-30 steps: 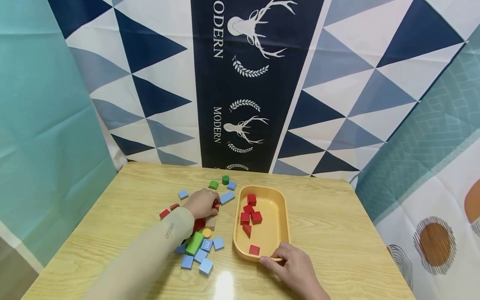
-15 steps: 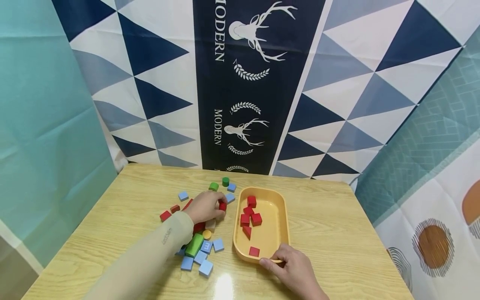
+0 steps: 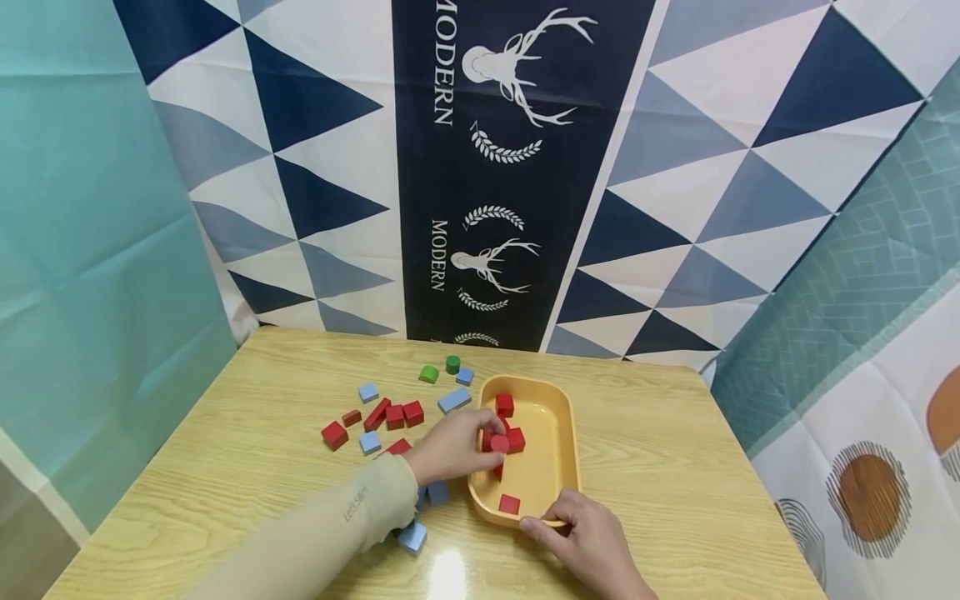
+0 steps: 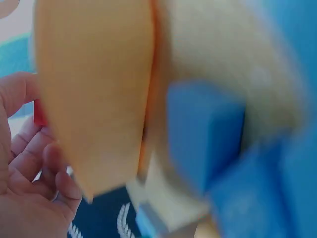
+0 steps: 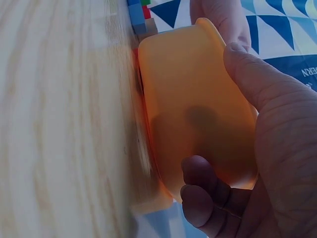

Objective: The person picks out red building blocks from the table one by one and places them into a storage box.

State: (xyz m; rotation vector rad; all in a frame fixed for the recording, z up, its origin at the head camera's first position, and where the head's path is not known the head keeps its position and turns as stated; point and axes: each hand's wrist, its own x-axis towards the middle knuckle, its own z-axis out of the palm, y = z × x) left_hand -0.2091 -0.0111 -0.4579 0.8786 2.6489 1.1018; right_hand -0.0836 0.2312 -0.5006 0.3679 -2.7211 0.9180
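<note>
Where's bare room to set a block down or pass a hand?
Bare table lies between the right side of the tray and the table's right edge, beyond the right hand. Inside, the tray's right half is free. Crowded: its left half, with red blocks and the left hand, and left of the tray, among loose blocks.

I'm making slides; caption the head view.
Left hand holds a red block over a yellow tray that the right hand grips.

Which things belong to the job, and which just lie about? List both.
Job, apparently: left hand; red round block it pinches; right hand; yellow plastic tray it grips; red angular blocks.

Lying about: blue cuboid blocks; green cylindrical block; green arched block.
</note>
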